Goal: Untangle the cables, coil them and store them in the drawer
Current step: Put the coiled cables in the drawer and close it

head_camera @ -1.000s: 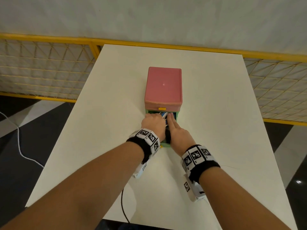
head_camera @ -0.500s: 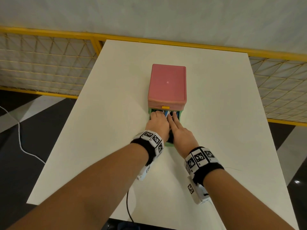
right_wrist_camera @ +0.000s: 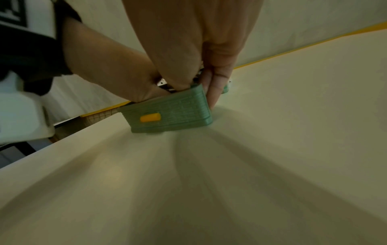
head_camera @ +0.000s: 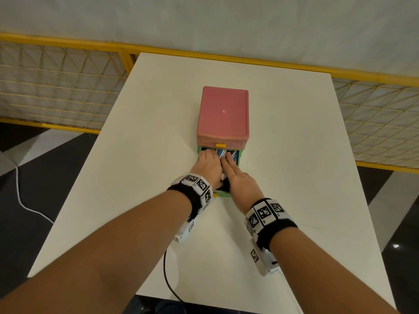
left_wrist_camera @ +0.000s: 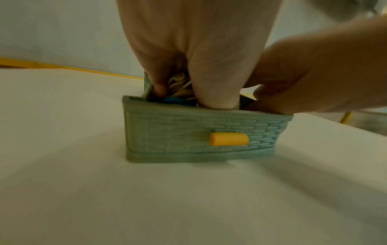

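Note:
A pink drawer box (head_camera: pixel 223 112) stands mid-table with its green bottom drawer (head_camera: pixel 223 195) pulled out toward me. White and blue cables (head_camera: pixel 221 152) lie inside it. My left hand (head_camera: pixel 208 164) is over the drawer's left half, fingers curled down inside. In the left wrist view its thumb and fingers (left_wrist_camera: pixel 157 86) close round a bunch of cables (left_wrist_camera: pixel 178 81). My right hand (head_camera: pixel 238 180) lies beside it, straight fingers pressing on the cables. In the right wrist view two fingers (right_wrist_camera: pixel 212 92) run down outside the drawer's corner (right_wrist_camera: pixel 173 114). Most of the cables are hidden under the hands.
The drawer front carries a yellow handle (left_wrist_camera: pixel 229 138). The white table (head_camera: pixel 294 155) has bare surface on all sides of the box. A black cord (head_camera: pixel 166 275) hangs over the near edge. Yellow mesh fencing (head_camera: pixel 56 87) lines the back, and a white cable (head_camera: pixel 20 200) lies on the floor at left.
Both hands have slid a little forward into the drawer. The left fingertips now reach the box's opening, and a bit more of the cables shows between the hands.

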Available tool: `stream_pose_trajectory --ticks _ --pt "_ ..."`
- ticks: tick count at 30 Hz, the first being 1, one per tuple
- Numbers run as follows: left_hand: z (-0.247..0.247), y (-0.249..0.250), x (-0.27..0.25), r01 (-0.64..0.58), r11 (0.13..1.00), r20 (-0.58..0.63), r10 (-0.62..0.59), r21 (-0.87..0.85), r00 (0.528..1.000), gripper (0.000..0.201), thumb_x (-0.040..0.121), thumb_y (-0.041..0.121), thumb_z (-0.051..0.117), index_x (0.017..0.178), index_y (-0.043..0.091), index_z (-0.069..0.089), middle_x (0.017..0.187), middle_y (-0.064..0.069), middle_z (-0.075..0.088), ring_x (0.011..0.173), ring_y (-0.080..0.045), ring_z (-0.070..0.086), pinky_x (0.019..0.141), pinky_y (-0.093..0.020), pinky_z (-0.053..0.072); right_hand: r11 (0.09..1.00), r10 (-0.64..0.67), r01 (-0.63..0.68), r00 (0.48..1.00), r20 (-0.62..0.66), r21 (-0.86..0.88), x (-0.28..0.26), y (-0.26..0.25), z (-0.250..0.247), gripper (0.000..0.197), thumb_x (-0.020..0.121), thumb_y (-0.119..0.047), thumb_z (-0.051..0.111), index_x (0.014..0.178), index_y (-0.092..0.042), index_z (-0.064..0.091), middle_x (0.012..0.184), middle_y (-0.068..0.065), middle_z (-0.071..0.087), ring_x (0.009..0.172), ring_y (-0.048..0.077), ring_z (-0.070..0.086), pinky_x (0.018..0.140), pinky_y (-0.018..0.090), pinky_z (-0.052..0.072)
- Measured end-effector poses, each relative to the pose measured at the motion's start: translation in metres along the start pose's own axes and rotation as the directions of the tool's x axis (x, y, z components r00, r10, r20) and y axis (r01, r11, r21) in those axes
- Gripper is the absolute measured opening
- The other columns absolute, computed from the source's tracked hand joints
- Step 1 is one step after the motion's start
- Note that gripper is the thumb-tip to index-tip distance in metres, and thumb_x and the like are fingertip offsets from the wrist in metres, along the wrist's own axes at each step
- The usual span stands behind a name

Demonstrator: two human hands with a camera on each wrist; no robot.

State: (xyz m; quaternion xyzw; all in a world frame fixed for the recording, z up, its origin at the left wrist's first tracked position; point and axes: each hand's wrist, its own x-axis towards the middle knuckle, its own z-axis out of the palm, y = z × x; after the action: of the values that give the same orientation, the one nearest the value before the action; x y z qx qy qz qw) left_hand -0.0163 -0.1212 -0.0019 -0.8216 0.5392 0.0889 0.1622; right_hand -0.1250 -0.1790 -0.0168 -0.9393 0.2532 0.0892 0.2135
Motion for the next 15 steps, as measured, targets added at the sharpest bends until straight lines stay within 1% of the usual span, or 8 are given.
stream_pose_trajectory --ticks 2,4,6,8,10,12,13,15 --pt "-0.002 -0.001 0.002 0.004 1.0 0.011 -0.004 -0.021 1.0 0.061 0.094 0.042 0.051 0.132 -0.004 0.038 0.128 -0.022 0.048 0.116 -0.031 0.044 0.1 -0.038 0.031 1.0 0.008 -0.008 1.0 -0.005 0.001 0.002 -0.001 -0.002 0.073 0.095 -0.004 0.045 0.152 -0.018 0.001 0.16 0.004 -0.006 0.107 0.034 0.057 0.097 0.039 0.044" --pt "-0.004 -0.002 0.0 0.0 0.995 0.02 0.002 -0.102 1.0 0.062 0.094 0.04 0.053 0.135 -0.004 0.036 0.131 -0.02 0.045 0.119 -0.031 0.042 0.101 -0.038 0.03 1.0 0.011 -0.011 1.0 0.01 -0.002 0.002 -0.002 -0.003 0.073 0.095 -0.003 0.042 0.151 -0.017 -0.001 0.16 0.005 -0.006 0.108 0.035 0.056 0.098 0.039 0.043" --pt "-0.007 -0.01 -0.003 0.01 0.959 0.024 -0.004 -0.282 1.0 0.07 0.091 0.038 0.06 0.139 -0.003 0.031 0.135 -0.018 0.04 0.125 -0.031 0.039 0.105 -0.035 0.031 1.0 0.002 -0.002 1.0 0.023 -0.012 0.001 -0.002 -0.005 0.076 0.092 0.003 0.039 0.151 -0.016 -0.004 0.16 0.005 -0.009 0.109 0.036 0.055 0.099 0.039 0.042" --pt "-0.011 -0.026 -0.009 0.036 0.859 0.058 -0.008 -0.511 0.998 0.076 0.081 0.037 0.074 0.138 0.002 0.038 0.133 -0.013 0.038 0.123 -0.027 0.043 0.107 -0.035 0.037 1.0 -0.006 0.006 0.999 0.031 -0.012 0.0 -0.001 -0.005 0.079 0.089 0.009 0.037 0.151 -0.015 -0.004 0.16 0.004 -0.009 0.112 0.036 0.053 0.098 0.038 0.041" --pt "-0.014 -0.04 -0.019 0.037 0.742 0.039 -0.014 -0.67 0.999 0.068 0.077 0.032 0.078 0.134 0.008 0.049 0.13 -0.008 0.037 0.121 -0.024 0.045 0.109 -0.035 0.038 1.0 -0.018 0.017 0.999 0.029 0.011 -0.001 0.0 -0.004 0.08 0.088 0.011 0.038 0.151 -0.014 -0.004 0.16 0.005 -0.01 0.116 0.035 0.051 0.099 0.038 0.039" --pt "-0.014 -0.045 -0.027 0.024 0.688 -0.013 -0.048 -0.725 0.999 0.056 0.086 0.03 0.07 0.136 0.012 0.054 0.13 -0.009 0.04 0.125 -0.021 0.039 0.11 -0.027 0.031 0.999 -0.038 0.037 0.999 0.021 0.029 -0.003 0.003 -0.002 0.08 0.087 0.012 0.038 0.151 -0.013 -0.005 0.159 0.006 -0.012 0.12 0.034 0.049 0.099 0.036 0.039" --pt "-0.014 -0.044 -0.029 0.009 0.664 -0.036 -0.055 -0.748 0.998 0.047 0.091 0.029 0.065 0.134 0.012 0.057 0.128 -0.009 0.042 0.124 -0.021 0.04 0.108 -0.026 0.029 0.998 -0.052 0.051 0.998 0.031 0.043 -0.005 0.005 -0.002 0.079 0.088 0.011 0.036 0.151 -0.012 -0.006 0.159 0.006 -0.014 0.122 0.033 0.048 0.099 0.036 0.039" --pt "-0.013 -0.038 -0.032 -0.03 0.628 -0.06 -0.028 -0.778 0.998 0.033 0.097 0.022 0.056 0.127 0.008 0.064 0.119 -0.01 0.045 0.11 -0.02 0.049 0.106 -0.028 0.036 0.993 -0.068 0.06 0.995 0.076 0.102 -0.011 0.007 -0.003 0.073 0.092 0.003 0.034 0.15 -0.013 -0.008 0.158 0.005 -0.017 0.125 0.032 0.047 0.101 0.036 0.04"
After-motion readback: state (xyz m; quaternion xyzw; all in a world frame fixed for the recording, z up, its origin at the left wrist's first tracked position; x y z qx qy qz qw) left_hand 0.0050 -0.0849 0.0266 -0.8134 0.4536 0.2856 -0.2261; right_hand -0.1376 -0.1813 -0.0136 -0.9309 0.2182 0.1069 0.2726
